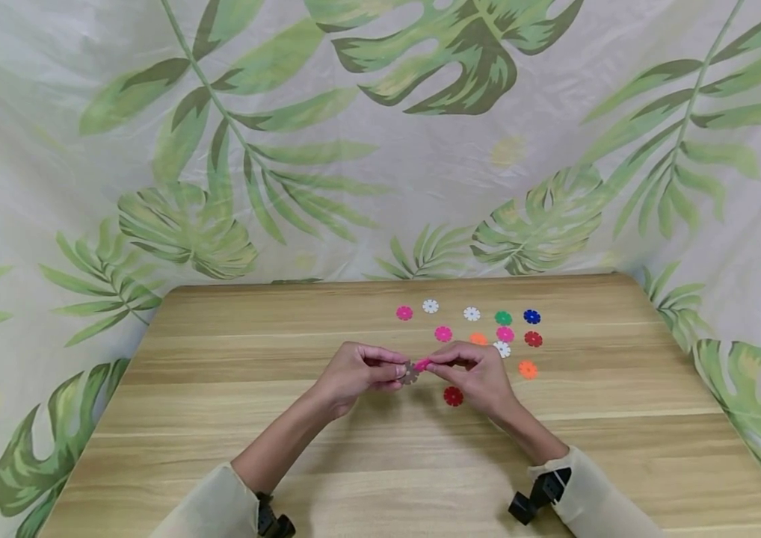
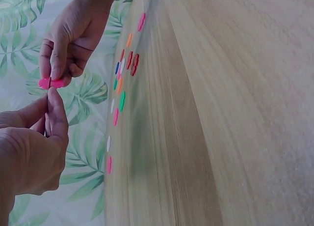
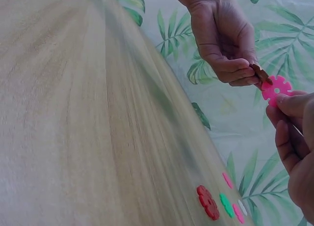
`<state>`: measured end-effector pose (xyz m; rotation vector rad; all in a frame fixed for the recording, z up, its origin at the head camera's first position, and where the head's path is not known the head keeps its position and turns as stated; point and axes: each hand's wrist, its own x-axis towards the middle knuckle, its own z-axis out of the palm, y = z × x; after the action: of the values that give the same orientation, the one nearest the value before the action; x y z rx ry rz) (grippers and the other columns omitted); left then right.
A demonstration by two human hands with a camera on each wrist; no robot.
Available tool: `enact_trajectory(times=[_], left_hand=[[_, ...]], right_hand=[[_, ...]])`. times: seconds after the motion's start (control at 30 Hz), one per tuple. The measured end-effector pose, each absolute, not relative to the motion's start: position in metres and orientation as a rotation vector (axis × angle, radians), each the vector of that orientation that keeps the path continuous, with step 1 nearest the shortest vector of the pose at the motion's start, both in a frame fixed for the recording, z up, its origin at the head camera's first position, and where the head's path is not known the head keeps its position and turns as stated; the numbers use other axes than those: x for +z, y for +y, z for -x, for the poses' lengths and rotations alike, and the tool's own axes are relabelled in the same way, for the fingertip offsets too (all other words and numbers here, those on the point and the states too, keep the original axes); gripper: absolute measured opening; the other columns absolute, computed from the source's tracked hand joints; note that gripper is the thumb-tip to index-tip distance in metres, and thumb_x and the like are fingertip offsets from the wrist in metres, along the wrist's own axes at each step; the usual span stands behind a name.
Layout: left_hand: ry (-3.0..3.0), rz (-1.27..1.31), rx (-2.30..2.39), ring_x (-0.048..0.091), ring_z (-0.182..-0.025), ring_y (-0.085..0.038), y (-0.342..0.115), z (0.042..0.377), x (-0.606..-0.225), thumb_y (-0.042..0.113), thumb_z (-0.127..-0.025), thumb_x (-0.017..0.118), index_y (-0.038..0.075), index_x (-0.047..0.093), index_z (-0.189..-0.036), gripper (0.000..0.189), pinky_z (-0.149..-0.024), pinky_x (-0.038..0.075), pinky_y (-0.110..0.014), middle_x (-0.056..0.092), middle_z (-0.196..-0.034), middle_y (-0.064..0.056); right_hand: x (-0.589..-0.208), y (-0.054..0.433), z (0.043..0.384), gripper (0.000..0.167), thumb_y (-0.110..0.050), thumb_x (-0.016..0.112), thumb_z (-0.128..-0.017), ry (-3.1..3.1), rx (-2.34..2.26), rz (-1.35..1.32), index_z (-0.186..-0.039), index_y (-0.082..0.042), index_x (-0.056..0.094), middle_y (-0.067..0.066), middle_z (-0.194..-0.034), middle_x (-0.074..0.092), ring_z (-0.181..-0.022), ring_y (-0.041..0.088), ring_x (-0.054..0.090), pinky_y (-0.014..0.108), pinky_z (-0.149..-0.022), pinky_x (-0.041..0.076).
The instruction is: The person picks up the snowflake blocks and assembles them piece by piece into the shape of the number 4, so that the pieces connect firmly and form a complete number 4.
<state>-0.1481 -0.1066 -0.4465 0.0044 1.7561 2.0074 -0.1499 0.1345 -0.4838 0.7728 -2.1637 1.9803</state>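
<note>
We hold our left hand (image 1: 356, 376) and right hand (image 1: 484, 377) raised close together, each one pinching.
Our left forearm (image 1: 282, 441) and right forearm (image 1: 538, 433) slant inward from the bottom of the head view, with both sets of fingertips (image 1: 399, 370) face to face, just beside each other. Our left thumb (image 1: 389, 373) and index finger close in a pinch, the other fingers curled in; our right thumb (image 3: 290, 104) pinches likewise against its index finger, the remaining fingers bent inward.
</note>
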Motion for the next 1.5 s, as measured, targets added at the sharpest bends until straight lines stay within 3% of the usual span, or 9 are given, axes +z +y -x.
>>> enact_trajectory(times=[0.37, 0.77, 0.97, 1.2, 1.4, 1.5], left_hand=[[1.753, 0.061, 2.029, 0.079, -0.085, -0.022, -0.1078, 0.1465, -0.4488, -0.012, -0.095, 0.071, -0.017, 0.072, -0.115, 0.021, -0.077, 0.065, -0.031, 0.078, -0.103, -0.022], [1.704, -0.017, 2.035, 0.078, -0.093, -0.021, -0.1134, 0.1450, -0.4494, -0.004, -0.097, 0.072, -0.012, 0.070, -0.121, 0.025, -0.084, 0.064, -0.032, 0.078, -0.105, -0.015], [1.685, -0.038, 2.018, 0.078, -0.097, -0.025, -0.1133, 0.1447, -0.4516, -0.003, -0.096, 0.074, -0.010, 0.069, -0.124, 0.029, -0.088, 0.064, -0.036, 0.078, -0.108, -0.018], [1.702, -0.073, 1.987, 0.077, -0.105, -0.030, -0.1093, 0.1448, -0.4526, 0.008, -0.099, 0.075, -0.008, 0.072, -0.124, 0.030, -0.092, 0.063, -0.039, 0.074, -0.119, -0.029], [1.712, -0.059, 1.977, 0.076, -0.108, -0.034, -0.1058, 0.1452, -0.4541, 0.008, -0.101, 0.073, -0.009, 0.073, -0.121, 0.027, -0.091, 0.063, -0.038, 0.075, -0.117, -0.028], [1.693, -0.056, 1.982, 0.077, -0.104, -0.029, -0.1050, 0.1455, -0.4549, 0.009, -0.102, 0.072, -0.009, 0.072, -0.120, 0.026, -0.091, 0.063, -0.038, 0.075, -0.117, -0.027]], right_hand=[[-0.4912, 0.1265, 0.1500, 0.012, 0.014, 0.079, -0.086, -2.061, 2.014, -0.837, -0.096, 0.008, 0.079, 0.023, -0.094, 0.078, -0.088, 0.028, 0.077, 0.032, -0.080, 0.065], [-0.4863, 0.1265, 0.1545, 0.011, 0.003, 0.080, -0.091, -2.162, 1.959, -0.767, -0.101, -0.003, 0.082, 0.013, -0.099, 0.078, -0.089, 0.022, 0.075, 0.031, -0.077, 0.064], [-0.4847, 0.1274, 0.1552, 0.013, 0.005, 0.079, -0.092, -2.175, 1.943, -0.775, -0.102, -0.002, 0.082, 0.013, -0.099, 0.078, -0.089, 0.021, 0.074, 0.028, -0.076, 0.063], [-0.4850, 0.1265, 0.1560, 0.014, 0.005, 0.079, -0.092, -2.204, 1.927, -0.781, -0.103, -0.003, 0.082, 0.012, -0.099, 0.079, -0.089, 0.024, 0.076, 0.031, -0.080, 0.064], [-0.4851, 0.1249, 0.1564, 0.014, 0.003, 0.079, -0.092, -2.235, 1.881, -0.767, -0.102, -0.006, 0.082, 0.009, -0.098, 0.080, -0.087, 0.021, 0.076, 0.031, -0.079, 0.063], [-0.4847, 0.1245, 0.1562, 0.014, 0.003, 0.079, -0.092, -2.247, 1.869, -0.766, -0.102, -0.007, 0.082, 0.007, -0.099, 0.080, -0.088, 0.023, 0.076, 0.029, -0.080, 0.063]])
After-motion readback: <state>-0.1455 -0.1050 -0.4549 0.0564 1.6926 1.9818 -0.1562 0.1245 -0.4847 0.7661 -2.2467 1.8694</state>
